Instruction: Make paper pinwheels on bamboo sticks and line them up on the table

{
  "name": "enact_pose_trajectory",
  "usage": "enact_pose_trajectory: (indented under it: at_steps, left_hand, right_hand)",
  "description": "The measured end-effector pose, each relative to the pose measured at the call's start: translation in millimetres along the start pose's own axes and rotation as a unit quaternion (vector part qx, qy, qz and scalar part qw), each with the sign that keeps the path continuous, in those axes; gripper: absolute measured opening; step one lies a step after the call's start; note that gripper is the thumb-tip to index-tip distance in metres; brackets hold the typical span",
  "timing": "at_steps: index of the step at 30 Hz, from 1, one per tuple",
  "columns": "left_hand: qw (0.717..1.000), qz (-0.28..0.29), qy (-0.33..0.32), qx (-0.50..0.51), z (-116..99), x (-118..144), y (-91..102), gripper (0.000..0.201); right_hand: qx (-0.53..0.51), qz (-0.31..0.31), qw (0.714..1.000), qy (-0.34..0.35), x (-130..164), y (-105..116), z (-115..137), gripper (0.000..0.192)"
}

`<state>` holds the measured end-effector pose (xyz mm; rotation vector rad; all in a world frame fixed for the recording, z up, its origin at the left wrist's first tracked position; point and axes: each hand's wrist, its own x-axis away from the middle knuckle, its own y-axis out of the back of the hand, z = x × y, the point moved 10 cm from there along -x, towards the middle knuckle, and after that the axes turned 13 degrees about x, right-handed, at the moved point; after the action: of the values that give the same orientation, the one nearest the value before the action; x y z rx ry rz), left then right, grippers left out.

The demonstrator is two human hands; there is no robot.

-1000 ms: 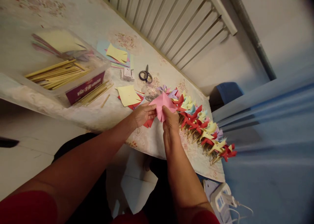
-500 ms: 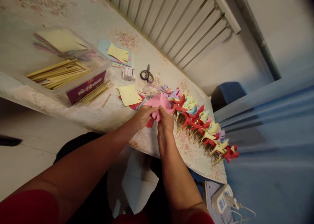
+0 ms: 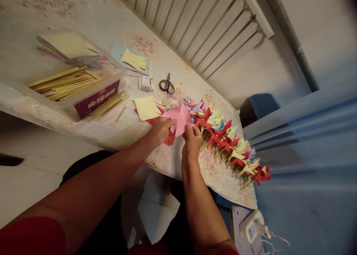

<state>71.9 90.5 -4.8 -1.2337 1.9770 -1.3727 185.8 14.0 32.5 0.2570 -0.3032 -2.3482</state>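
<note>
Head view: both bare forearms reach forward over the near edge of the table [image 3: 178,165]. The left hand [image 3: 159,131] and right hand [image 3: 192,139] meet above that edge, each closed in a pinch on the pink paper [image 3: 180,120], which is held just off the surface and partly folded to a point. No stick is attached to it, so as a judgement this piece is mid-fold and not yet mounted.

Just right of the hands, a long row of finished pinwheels [image 3: 231,145] in red, yellow, blue and purple runs along the table edge toward the far right; much of the run appears complete. Under and left of the hands lie loose red and yellow paper squares [image 3: 145,108], uncut stock remaining. Further left, a clear box [image 3: 92,95] holds wooden sticks [image 3: 64,85] and coloured sheets. Beyond are scissors [image 3: 166,85] and a small white packet [image 3: 145,83].

Open room is limited: pinwheels crowd the right, paper the left; bare cloth lies behind the scissors, before the radiator [image 3: 200,28].
</note>
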Motion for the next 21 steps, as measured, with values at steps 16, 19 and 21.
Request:
enact_pose_trajectory:
  at_steps: [16,19,21]
  left_hand:
    - [0.999,0.04,-0.005,0.025,-2.6,2.6,-8.8,0.022]
    - [0.999,0.045,-0.005,0.002,-2.1,2.7,-9.3,0.023]
    - [0.999,0.047,-0.007,-0.008,-1.7,2.0,-8.3,0.019]
  right_hand:
    - [0.248,-0.006,0.911,0.329,45.4,2.4,47.1,0.022]
    - [0.234,0.009,0.929,0.285,36.9,-1.5,41.2,0.021]
    - [0.211,0.016,0.945,0.25,32.3,-2.3,36.4,0.022]
